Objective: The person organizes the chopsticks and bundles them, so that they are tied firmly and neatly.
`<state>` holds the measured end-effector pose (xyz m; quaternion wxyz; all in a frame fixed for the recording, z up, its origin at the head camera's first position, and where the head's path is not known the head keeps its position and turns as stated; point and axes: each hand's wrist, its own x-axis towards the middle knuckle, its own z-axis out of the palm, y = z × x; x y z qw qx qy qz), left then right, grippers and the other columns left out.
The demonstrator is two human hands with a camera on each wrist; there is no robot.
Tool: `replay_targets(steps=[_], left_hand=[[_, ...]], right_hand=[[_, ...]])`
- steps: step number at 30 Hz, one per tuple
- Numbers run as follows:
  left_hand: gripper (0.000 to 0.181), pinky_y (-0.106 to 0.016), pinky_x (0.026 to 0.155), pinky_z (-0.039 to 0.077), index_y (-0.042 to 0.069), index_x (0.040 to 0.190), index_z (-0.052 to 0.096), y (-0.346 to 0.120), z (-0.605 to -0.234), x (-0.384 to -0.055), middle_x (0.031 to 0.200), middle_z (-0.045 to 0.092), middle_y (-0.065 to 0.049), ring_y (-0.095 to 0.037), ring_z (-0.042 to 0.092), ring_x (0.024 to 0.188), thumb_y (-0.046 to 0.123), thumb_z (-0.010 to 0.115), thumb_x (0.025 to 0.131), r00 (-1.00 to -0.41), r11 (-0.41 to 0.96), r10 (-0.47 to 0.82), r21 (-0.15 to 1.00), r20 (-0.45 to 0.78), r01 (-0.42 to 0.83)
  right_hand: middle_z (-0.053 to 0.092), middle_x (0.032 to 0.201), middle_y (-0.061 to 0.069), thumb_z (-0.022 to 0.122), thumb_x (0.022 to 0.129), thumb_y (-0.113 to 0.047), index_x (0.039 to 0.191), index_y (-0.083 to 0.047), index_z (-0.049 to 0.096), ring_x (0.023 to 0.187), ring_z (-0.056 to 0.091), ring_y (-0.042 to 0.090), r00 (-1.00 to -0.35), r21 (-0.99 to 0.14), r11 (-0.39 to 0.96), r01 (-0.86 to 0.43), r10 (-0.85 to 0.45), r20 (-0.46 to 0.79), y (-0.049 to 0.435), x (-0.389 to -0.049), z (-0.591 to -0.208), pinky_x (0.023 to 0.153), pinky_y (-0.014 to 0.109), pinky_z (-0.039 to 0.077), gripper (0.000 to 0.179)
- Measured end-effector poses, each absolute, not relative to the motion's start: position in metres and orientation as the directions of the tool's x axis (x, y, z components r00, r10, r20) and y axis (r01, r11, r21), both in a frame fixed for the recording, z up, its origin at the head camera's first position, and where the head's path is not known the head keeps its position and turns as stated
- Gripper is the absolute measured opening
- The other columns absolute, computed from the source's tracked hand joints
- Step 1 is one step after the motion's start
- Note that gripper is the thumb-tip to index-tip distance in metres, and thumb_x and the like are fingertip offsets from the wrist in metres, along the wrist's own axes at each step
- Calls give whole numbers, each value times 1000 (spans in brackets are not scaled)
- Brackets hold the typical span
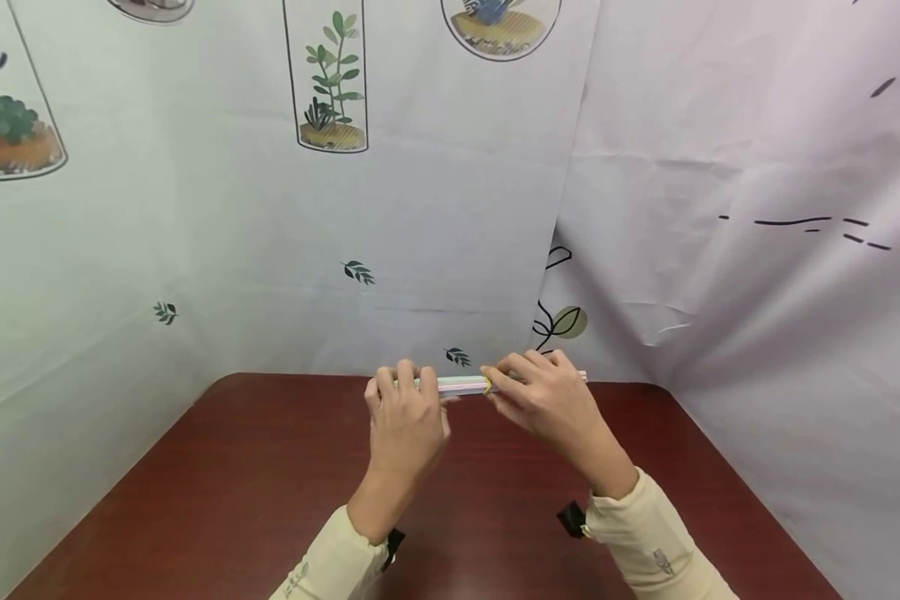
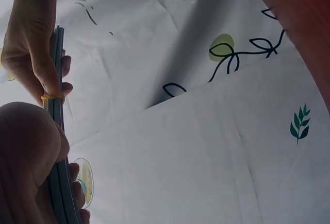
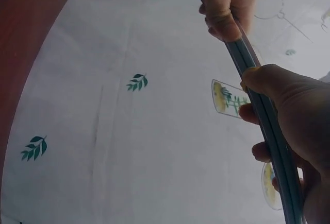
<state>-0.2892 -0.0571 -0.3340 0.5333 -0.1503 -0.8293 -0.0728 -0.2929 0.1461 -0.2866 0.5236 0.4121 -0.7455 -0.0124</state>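
A bundle of long, thin pastel sticks (image 1: 461, 386) is held level above the far part of the table. My left hand (image 1: 408, 421) grips its left half, fingers curled over the top. On the right half, my right hand (image 1: 549, 398) holds it with the thumb and fingertips. A yellow rubber band (image 1: 487, 384) circles the bundle right at the right hand's thumb and fingertips. In the left wrist view the sticks (image 2: 60, 183) look dark and lie side by side. The right wrist view shows the right thumb (image 3: 260, 80) pressed at the band.
Below the hands spreads a dark red-brown table (image 1: 270, 475) with rounded far corners. A white cloth (image 1: 435, 208) printed with plants and jars hangs behind it and along both sides. Small black devices (image 1: 572, 518) sit at both sleeve cuffs.
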Motion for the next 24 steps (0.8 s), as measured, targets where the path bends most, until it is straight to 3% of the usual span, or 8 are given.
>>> replay_targets(steps=[5, 9, 12, 16, 20, 24], left_hand=[[23, -50, 80, 35, 0, 89, 57, -56, -337, -287, 91, 53, -17, -35, 43, 84, 15, 72, 81, -405, 947, 166, -31, 899, 319], [19, -50, 81, 35, 2, 88, 56, -50, -341, -285, 90, 52, -15, -34, 43, 85, 12, 71, 79, -416, 945, 181, -40, 891, 326], [21, -49, 82, 36, 4, 88, 56, -46, -342, -284, 91, 51, -14, -33, 44, 86, 15, 72, 79, -410, 944, 195, -57, 891, 324], [25, -49, 84, 37, 4, 90, 57, -47, -337, -284, 92, 52, -13, -32, 45, 88, 22, 73, 82, -403, 947, 195, -64, 894, 315], [21, -50, 86, 38, 4, 91, 58, -53, -332, -284, 93, 52, -14, -33, 45, 89, 17, 72, 82, -413, 949, 199, -70, 888, 307], [22, -48, 85, 39, 6, 89, 58, -55, -329, -283, 92, 54, -12, -32, 46, 87, 19, 73, 82, -385, 942, 229, -103, 894, 320]], right_hand=[[62, 87, -1, 75, 81, -23, 108, -17, 72, 68, 56, 20, -100, 510, 668, -542, -654, 750, 138, -296, -294, 56, 34, 41, 27], [60, 87, -1, 64, 91, -30, 114, -22, 71, 68, 55, 21, -145, 527, 675, -517, -675, 723, 133, -295, -301, 54, 32, 40, 26], [63, 88, -2, 59, 94, -40, 119, -23, 72, 70, 58, 20, -187, 466, 684, -561, -653, 734, 142, -294, -303, 56, 33, 41, 32], [68, 86, -2, 66, 89, -48, 118, -18, 74, 71, 61, 18, -257, 236, 693, -682, -528, 809, 171, -293, -298, 59, 35, 44, 42], [72, 89, -2, 85, 77, -19, 107, -11, 77, 72, 61, 12, -355, -108, 514, -851, -412, 839, 192, -299, -295, 63, 26, 47, 31], [72, 86, 1, 87, 68, 3, 96, -8, 78, 68, 61, 8, -444, -339, 314, -887, -375, 814, 196, -303, -300, 57, 18, 47, 32]])
